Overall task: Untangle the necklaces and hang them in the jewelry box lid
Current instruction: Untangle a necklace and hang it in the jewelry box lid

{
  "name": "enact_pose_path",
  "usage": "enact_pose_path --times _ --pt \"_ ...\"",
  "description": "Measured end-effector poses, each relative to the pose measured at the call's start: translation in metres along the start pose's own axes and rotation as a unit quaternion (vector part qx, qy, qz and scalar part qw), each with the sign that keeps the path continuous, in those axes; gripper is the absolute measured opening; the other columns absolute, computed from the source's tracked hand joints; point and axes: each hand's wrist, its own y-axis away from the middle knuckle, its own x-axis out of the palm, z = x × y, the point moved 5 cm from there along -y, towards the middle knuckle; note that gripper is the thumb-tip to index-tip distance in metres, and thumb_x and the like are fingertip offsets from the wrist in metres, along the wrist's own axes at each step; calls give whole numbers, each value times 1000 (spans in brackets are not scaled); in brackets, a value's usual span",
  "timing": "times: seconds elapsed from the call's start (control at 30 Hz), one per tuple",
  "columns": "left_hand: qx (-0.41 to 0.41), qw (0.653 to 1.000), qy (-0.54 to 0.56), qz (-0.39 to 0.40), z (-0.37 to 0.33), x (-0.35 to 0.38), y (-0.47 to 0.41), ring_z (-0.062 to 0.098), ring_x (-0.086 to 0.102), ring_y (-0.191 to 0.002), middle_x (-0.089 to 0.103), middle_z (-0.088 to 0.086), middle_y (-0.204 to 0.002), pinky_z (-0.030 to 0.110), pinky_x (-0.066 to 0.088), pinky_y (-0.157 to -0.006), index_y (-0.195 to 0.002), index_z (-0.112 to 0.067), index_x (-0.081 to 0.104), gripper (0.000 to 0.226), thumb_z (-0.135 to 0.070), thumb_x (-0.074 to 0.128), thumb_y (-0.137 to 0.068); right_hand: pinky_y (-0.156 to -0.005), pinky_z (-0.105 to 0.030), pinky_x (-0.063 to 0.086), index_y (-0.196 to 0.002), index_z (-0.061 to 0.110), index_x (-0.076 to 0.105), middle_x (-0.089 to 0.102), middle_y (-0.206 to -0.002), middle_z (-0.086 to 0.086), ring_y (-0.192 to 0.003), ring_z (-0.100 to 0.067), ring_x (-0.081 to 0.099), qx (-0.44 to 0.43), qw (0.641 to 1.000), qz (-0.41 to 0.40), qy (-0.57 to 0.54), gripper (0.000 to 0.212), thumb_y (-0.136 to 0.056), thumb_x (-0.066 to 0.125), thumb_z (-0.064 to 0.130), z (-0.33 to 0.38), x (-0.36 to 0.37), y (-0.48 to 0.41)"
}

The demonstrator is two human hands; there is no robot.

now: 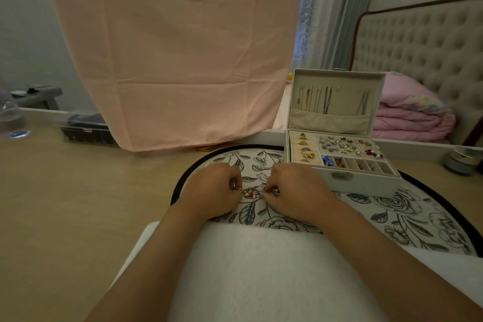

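A pink cloth [172,55] is hanging over the pale wooden tabletop [78,191]; a tufted beige headboard [423,52] is standing right, a folded pink quilt [413,115] lying beside it, under dim light.

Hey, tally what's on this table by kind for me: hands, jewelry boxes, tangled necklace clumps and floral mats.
Hands: 2, the left hand and the right hand
Jewelry box: 1, lid open
Tangled necklace clump: 1, between the hands
Floral mat: 1
Total: 5
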Motion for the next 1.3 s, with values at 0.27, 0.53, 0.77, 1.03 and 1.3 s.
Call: enact_pose_path --times 0.27,0.53,0.77,1.03,1.3 --pt "-44 990 -94 94 10 4 -1 15 60 -99 66 -7 -109 32 51 -83 -103 -26 68 18 -23 51 -99 -72 -28 52 -93 23 71 63 -96 6 -81 -12 59 33 994 104 1 16 -92 57 31 -6 5 1" --pt "-123 967 25 223 33 -7 10 14 54 -90 58 -8 -90 29 40 -76 -84 -27 58 23 -19 43 -101 -80 -33 58 -83 26 70 67 -85 10 -83 -10 61 105 963 248 4 8 -79 67 31 -35 -9 13" --pt "-96 979 -44 177 15 -16 9 13 59 -85 63 -9 -85 28 48 -76 -81 -28 62 13 -33 54 -89 -76 -28 52 -100 33 70 59 -87 15 -90 -10 58 75 979 190 -7 16 -86 62 35 -21 -18 7" --pt "29 976 101 189 -16 7 13 -1 54 -83 57 -18 -92 22 47 -77 -89 -40 74 21 -45 83 -71 -92 -26 45 -107 34 74 55 -108 14 -100 -4 50 -24 969 160 -185 23 -84 75 33 6 16 6" --pt "49 983 78 157 -17 8 11 -1 57 -84 63 -19 -92 25 52 -78 -98 -38 76 27 -48 81 -74 -95 -23 39 -94 26 71 56 -102 11 -103 0 42 -32 973 139 -182 6 -95 66 30 -2 18 4"
